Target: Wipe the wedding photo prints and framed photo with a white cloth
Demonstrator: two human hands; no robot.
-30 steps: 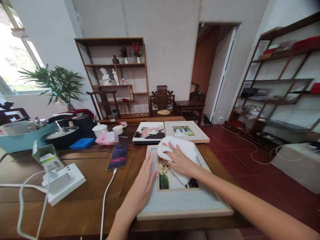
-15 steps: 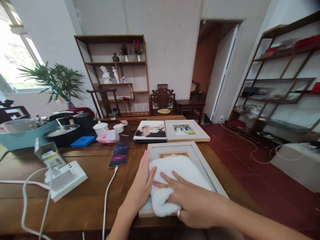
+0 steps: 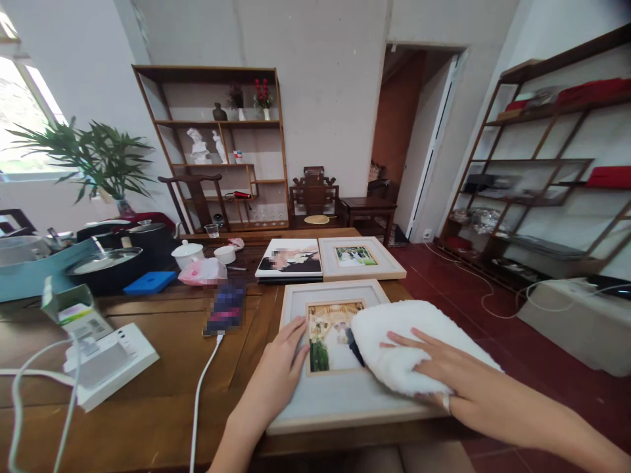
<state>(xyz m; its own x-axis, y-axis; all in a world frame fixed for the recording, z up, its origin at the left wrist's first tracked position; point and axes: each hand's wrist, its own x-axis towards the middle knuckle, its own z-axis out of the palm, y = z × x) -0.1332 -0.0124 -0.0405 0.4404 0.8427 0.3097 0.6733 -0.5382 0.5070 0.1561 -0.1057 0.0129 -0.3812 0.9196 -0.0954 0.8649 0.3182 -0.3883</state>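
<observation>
A large pale-wood picture frame [image 3: 340, 401] with a wedding photo lies flat at the near edge of the wooden table [image 3: 162, 341]. My left hand [image 3: 276, 378] rests flat on the frame's left border, fingers stretched out. My right hand [image 3: 444, 378] lies palm down, fingers spread, pressing a fluffy white cloth [image 3: 399, 335] onto the frame's right side. The cloth covers the right edge of the photo.
Behind the frame lie a smaller framed photo [image 3: 359, 257] and a photo album [image 3: 290, 259]. A phone [image 3: 225, 307] on a white cable, a white power strip [image 3: 106, 361], a small box, bowls, pots and a blue tray crowd the left. Shelves line the walls.
My right hand slid the cloth from the frame's top down to its near left part, then across to the right side, uncovering the photo. My left hand stayed on the left border.
</observation>
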